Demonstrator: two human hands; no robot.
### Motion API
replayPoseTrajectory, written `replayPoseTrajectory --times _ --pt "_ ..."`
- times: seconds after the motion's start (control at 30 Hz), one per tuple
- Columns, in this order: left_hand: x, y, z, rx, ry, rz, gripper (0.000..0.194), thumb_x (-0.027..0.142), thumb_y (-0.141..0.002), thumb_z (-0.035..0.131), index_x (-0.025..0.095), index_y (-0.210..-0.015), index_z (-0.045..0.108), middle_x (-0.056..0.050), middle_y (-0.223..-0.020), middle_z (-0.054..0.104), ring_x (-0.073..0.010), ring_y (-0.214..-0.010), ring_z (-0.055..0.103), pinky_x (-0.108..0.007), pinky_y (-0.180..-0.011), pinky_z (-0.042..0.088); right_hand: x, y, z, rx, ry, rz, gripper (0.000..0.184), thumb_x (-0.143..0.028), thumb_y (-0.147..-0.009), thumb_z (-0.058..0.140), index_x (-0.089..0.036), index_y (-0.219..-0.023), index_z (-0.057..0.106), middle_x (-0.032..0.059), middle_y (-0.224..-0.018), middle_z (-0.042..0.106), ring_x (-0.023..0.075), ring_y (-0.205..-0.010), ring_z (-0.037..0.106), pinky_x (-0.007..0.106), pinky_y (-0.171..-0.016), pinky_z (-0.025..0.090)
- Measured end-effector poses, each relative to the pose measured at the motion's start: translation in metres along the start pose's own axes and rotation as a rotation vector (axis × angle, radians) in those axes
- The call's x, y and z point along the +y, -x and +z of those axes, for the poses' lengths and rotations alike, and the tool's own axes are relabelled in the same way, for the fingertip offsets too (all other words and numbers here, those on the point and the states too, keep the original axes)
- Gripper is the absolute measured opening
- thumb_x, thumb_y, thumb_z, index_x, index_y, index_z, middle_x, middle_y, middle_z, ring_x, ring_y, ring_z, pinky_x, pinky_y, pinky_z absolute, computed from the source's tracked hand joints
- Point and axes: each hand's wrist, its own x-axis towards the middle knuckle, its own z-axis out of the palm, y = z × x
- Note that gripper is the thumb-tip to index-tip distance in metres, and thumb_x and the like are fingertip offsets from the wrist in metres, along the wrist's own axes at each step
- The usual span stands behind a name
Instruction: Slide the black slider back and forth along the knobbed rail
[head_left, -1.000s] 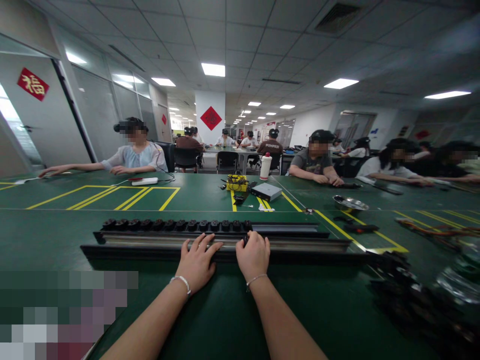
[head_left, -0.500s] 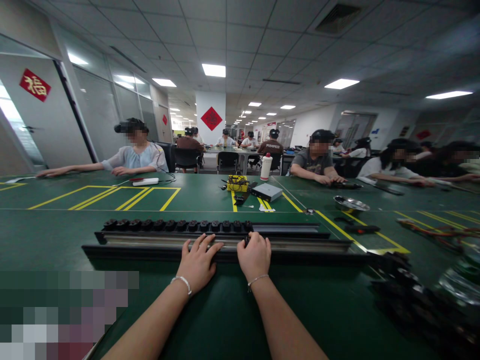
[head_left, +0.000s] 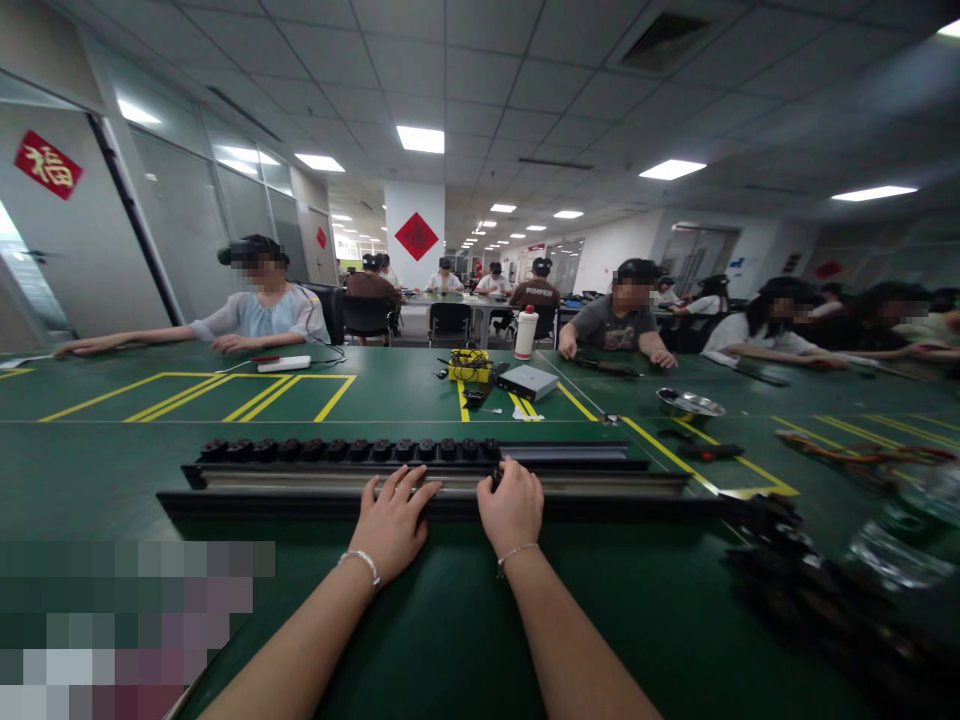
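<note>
A long black rail point(head_left: 247, 505) lies across the table in front of me, with a pale channel along it. Just behind it, a second black rail carries a row of small round black parts point(head_left: 381, 450) along its left and middle stretch; its right end is a bare grey strip point(head_left: 570, 453). My left hand point(head_left: 391, 520) rests on the near rail, fingers spread and holding nothing. My right hand point(head_left: 512, 505) is closed in a pinch on a small black part point(head_left: 496, 474), mostly hidden by the fingers, over the rails by the row's right end.
Loose black parts point(head_left: 817, 590) are heaped at the right, beside a clear plastic bottle point(head_left: 907, 530). Farther back are a metal bowl point(head_left: 690, 405), wires point(head_left: 847, 445), a grey box point(head_left: 527, 382), a yellow item with black cable point(head_left: 469, 366) and a white bottle point(head_left: 526, 335). Co-workers sit opposite.
The view has shifted slightly, while both my hands keep nearly the same place on the rails. Across the table, the co-worker in grey has moved their hands apart.
</note>
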Motion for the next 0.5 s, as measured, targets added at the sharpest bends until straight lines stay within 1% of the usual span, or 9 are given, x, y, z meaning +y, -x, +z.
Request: replayPoseTrajectory --times 0.13,0.23,0.3,0.4,0.43,0.5 --pt "0.0 0.0 0.0 0.01 0.002 0.004 0.052 0.021 -0.072 0.045 0.038 -0.121 0.044 0.002 -0.137 0.042 -0.023 -0.127 0.032 -0.051 -0.101 0.018 0.005 0.001 -0.002 -0.018 -0.032 -0.04 0.038 -0.026 -0.077 0.045 -0.01 -0.11 0.054 0.0115 -0.107 0.061 0.0217 -0.104 0.051 0.034 -0.096 0.029" --pt "0.0 0.001 0.0 0.017 0.015 0.001 0.051 0.021 -0.072 0.045 0.037 -0.12 0.045 0.002 -0.136 0.042 -0.0228 -0.126 0.033 -0.051 -0.103 0.018 0.01 -0.002 -0.01 -0.094 -0.055 -0.044 0.035 -0.029 -0.08 0.044 -0.013 -0.107 0.057 0.01 -0.11 0.06 0.0203 -0.106 0.05 0.032 -0.095 0.03" --pt "0.0 0.0 0.0 0.031 0.023 -0.007 0.047 0.022 -0.073 0.045 0.034 -0.118 0.048 0.002 -0.136 0.043 -0.0226 -0.126 0.033 -0.05 -0.103 0.017 0.014 -0.006 -0.017 -0.162 -0.068 -0.056 0.033 -0.032 -0.081 0.044 -0.015 -0.105 0.059 0.0082 -0.109 0.061 0.0192 -0.106 0.051 0.03 -0.093 0.032" --pt "0.005 -0.003 0.001 0.052 0.041 -0.018 0.031 0.03 -0.078 0.043 0.026 -0.106 0.056 -0.002 -0.134 0.046 -0.022 -0.126 0.033 -0.048 -0.104 0.018 0.018 -0.012 -0.025 -0.247 -0.081 -0.105 0.031 -0.035 -0.08 0.047 -0.018 -0.103 0.06 0.0056 -0.105 0.063 0.0177 -0.102 0.053 0.029 -0.089 0.035" --pt "0.009 -0.005 0.001 0.054 0.051 -0.024 0.029 0.034 -0.08 0.042 0.024 -0.101 0.058 -0.004 -0.133 0.047 -0.0217 -0.126 0.034 -0.047 -0.104 0.02 0.019 -0.014 -0.026 -0.258 -0.08 -0.114 0.03 -0.035 -0.08 0.048 -0.019 -0.102 0.061 0.0051 -0.105 0.063 0.0175 -0.102 0.053 0.028 -0.088 0.036" --pt "0.019 -0.01 0.002 0.057 0.073 -0.048 0.032 0.04 -0.083 0.037 0.021 -0.097 0.06 -0.006 -0.132 0.048 -0.0211 -0.124 0.037 -0.045 -0.103 0.022 0.02 -0.014 -0.026 -0.245 -0.068 -0.109 0.028 -0.033 -0.078 0.05 -0.02 -0.1 0.061 0.0044 -0.103 0.064 0.0176 -0.1 0.054 0.028 -0.086 0.036"
